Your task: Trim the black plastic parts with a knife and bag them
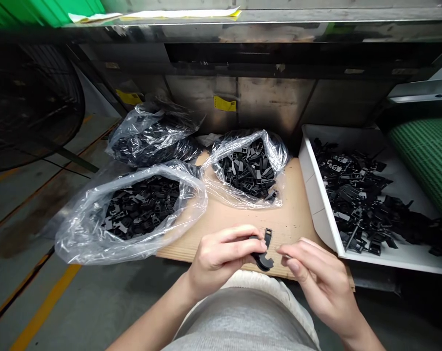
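Note:
My left hand (228, 256) grips a black plastic clip (264, 261) with a curved, hook-like lower end. Close beside the clip, a small black piece with a square opening (268, 236) stands up past the fingertips; I cannot tell whether the two are joined. Just to the right, my right hand (318, 275) is closed in a pinch, apart from the clip. A small greyish bit shows at its fingertips, too small to name. Both hands are above the front edge of a cardboard sheet (294, 204).
Open clear bags of black plastic parts stand left (74, 239) and centre (243, 197), with another bag (151, 131) behind. On the right, a white tray (318, 214) holds black parts beside a green belt (429, 151). A metal ledge (272, 31) crosses above; a fan (30, 102) stands left.

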Available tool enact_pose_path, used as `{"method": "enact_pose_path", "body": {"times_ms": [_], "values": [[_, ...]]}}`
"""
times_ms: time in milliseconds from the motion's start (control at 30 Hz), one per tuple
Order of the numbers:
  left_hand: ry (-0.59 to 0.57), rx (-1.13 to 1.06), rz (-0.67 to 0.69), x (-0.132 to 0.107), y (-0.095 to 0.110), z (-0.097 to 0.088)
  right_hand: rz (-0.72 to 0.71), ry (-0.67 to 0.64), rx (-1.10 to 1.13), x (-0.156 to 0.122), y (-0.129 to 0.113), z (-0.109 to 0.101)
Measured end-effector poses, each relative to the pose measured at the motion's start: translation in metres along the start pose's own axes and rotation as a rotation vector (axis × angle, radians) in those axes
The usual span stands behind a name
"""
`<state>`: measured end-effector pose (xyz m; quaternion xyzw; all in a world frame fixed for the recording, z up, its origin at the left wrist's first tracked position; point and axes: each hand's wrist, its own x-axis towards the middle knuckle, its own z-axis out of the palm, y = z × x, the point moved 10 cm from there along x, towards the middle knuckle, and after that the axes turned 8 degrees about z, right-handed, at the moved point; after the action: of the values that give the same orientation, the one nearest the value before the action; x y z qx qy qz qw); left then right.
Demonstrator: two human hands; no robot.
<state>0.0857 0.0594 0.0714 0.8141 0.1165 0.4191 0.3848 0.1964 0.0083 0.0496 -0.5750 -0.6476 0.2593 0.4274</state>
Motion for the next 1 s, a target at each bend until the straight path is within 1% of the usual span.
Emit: {"method": "enact_pose_path", "body": {"times_ms": [67,167,233,333,533,767,833,1000], "values": [[-0.008,0.004,0.003,0.001,0.000,0.000,0.068,0.019,0.052,0.000,0.007,-0.003],[-0.024,-0.008,0.012,0.001,0.001,0.002,0.121,-0.050,0.081,0.001,0.011,0.005],[-0.034,-0.026,0.019,0.000,0.001,0.003,0.123,-0.109,0.081,0.004,0.009,0.012],[-0.050,-0.053,0.023,-0.001,0.001,0.006,0.110,-0.162,0.096,0.007,0.006,0.018],[-0.068,-0.063,0.022,-0.003,0.001,0.007,0.073,-0.193,0.116,0.012,0.001,0.019],[-0.060,-0.048,0.003,-0.005,-0.001,0.007,0.072,-0.211,0.162,0.012,0.000,0.020],[-0.060,-0.065,0.010,-0.005,0.001,0.007,0.091,-0.254,0.204,0.012,0.001,0.023],[-0.065,-0.126,0.028,-0.003,0.007,0.012,0.150,-0.429,0.349,0.010,0.003,0.034]]}}
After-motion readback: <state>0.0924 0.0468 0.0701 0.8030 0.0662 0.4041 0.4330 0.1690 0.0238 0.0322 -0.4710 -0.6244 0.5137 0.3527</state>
